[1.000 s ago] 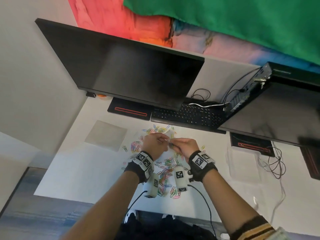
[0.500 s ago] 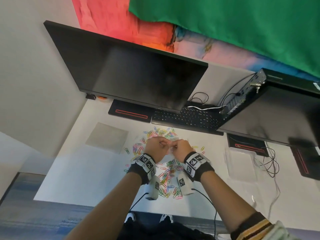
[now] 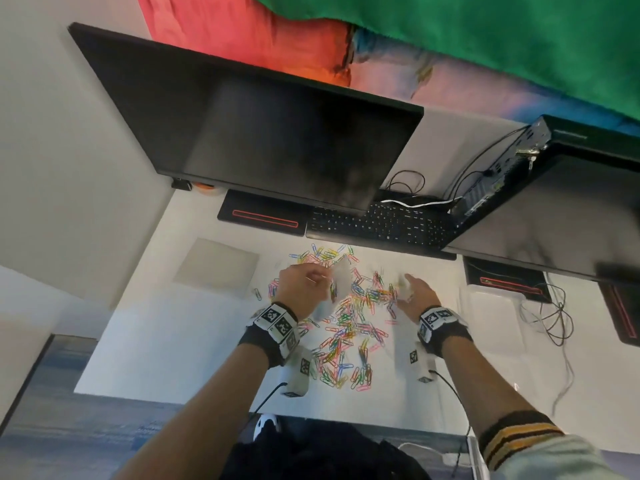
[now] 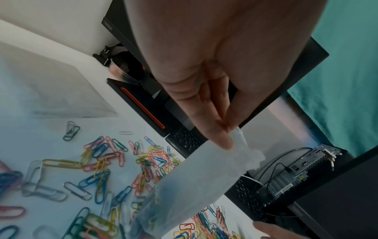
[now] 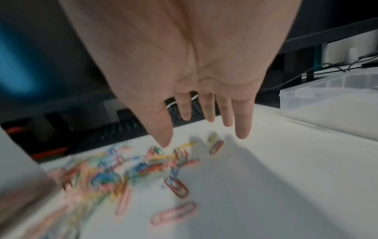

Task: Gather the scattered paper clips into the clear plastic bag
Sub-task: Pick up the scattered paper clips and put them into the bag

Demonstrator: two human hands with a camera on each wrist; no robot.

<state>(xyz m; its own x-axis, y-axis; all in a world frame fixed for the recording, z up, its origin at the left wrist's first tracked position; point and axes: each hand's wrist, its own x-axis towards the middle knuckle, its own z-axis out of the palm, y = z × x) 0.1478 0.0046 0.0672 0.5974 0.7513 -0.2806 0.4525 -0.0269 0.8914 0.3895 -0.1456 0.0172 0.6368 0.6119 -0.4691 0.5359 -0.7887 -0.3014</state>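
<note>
Coloured paper clips [image 3: 349,327] lie scattered over the white desk [image 3: 156,341] in front of the keyboard. My left hand [image 3: 304,285] pinches the top edge of the clear plastic bag [image 3: 337,289], which hangs down over the clips; the left wrist view shows the bag [image 4: 196,186] held between the fingertips [image 4: 223,140], with a few clips faintly visible inside. My right hand [image 3: 414,292] hovers over the right side of the pile with straight, spread fingers [image 5: 206,113] and holds nothing, just above the clips [image 5: 143,163].
A black keyboard [image 3: 381,225] and two dark monitors [image 3: 263,133] stand behind the clips. A clear plastic box [image 3: 491,306] and loose cables [image 3: 550,313] sit to the right. A grey square pad [image 3: 216,266] lies to the left.
Both hands held the bag together before. My right hand has let go and swung out to the right over the clips; my left hand keeps the bag.
</note>
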